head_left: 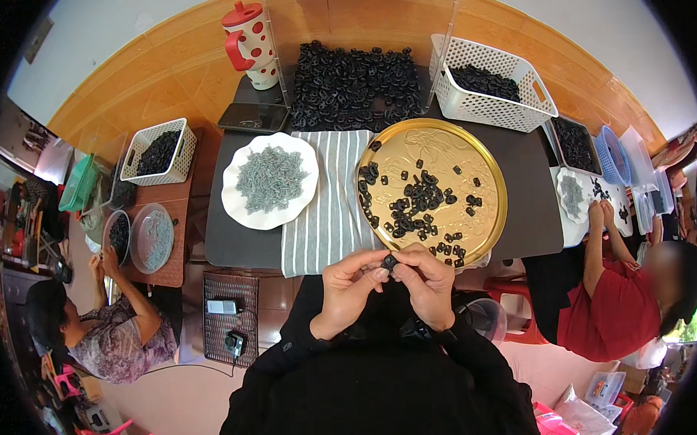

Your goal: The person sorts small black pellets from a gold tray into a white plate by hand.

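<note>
Between the fingertips of my left hand [350, 286] and my right hand [424, 279] is a small black plastic part [389, 261]. Both hands pinch it just off the table's front edge, and its exact shape is partly covered by the fingers. Right beyond them lies a round gold tray [470, 154] with many loose black parts [419, 197] scattered over it. To the left, a white wavy-rimmed plate [236, 200] carries a heap of small grey pin-like pieces [271, 180]. A grey-and-white striped cloth [319, 246] lies between plate and tray.
A clear bin [355, 23] of black parts stands at the back, with a red-and-white tumbler [249, 47] and a dark phone [252, 117] to its left. A white basket [493, 102] is back right. Co-workers sit left [124, 336] and right [620, 299] at their own tables.
</note>
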A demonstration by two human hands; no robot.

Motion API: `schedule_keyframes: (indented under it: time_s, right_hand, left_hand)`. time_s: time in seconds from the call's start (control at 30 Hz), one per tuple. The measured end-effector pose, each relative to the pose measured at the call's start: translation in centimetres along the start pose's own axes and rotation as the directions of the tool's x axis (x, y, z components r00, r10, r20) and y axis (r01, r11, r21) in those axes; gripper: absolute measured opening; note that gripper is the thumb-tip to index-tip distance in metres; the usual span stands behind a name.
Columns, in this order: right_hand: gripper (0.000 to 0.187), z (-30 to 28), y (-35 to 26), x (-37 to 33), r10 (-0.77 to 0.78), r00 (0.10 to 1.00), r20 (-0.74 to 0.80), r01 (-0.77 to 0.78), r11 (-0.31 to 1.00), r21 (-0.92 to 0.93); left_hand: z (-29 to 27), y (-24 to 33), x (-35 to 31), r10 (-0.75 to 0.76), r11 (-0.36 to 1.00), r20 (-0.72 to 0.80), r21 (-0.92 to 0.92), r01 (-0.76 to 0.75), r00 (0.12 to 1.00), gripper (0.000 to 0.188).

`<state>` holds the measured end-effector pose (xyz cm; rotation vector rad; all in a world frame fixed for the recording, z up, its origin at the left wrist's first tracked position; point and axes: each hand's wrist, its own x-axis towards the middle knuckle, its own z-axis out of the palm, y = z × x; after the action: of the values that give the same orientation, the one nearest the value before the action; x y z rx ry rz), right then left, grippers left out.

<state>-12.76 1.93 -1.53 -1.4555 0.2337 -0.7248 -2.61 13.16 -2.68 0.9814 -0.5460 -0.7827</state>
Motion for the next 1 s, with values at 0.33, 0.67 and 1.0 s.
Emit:
schedule_keyframes:
  time_s: [0.33, 0.67, 1.0]
  right_hand:
    - [0.032, 0.7, 0.3, -0.5, -0.122, 0.992, -0.038, 0.116, 0.983, -0.145]
    - [0.026, 1.3, -0.1, -0.7, -0.166, 0.982, -0.089, 0.144, 0.965, -0.218]
    - [0.027, 1.1, -0.1, -0.6, -0.101, 0.991, -0.085, 0.089, 0.986, -0.141]
  left_hand:
    - [0.4, -0.1, -0.1, 0.055, 0.999, -0.034, -0.001, -0.055, 0.998, 0.028]
    - [0.5, -0.6, -0.2, 0.060, 0.998, -0.027, -0.020, -0.060, 0.998, 0.031]
    - [0.3, -0.3, 0.2, 0.022, 0.999, -0.007, -0.029, -0.022, 1.000, 0.031]
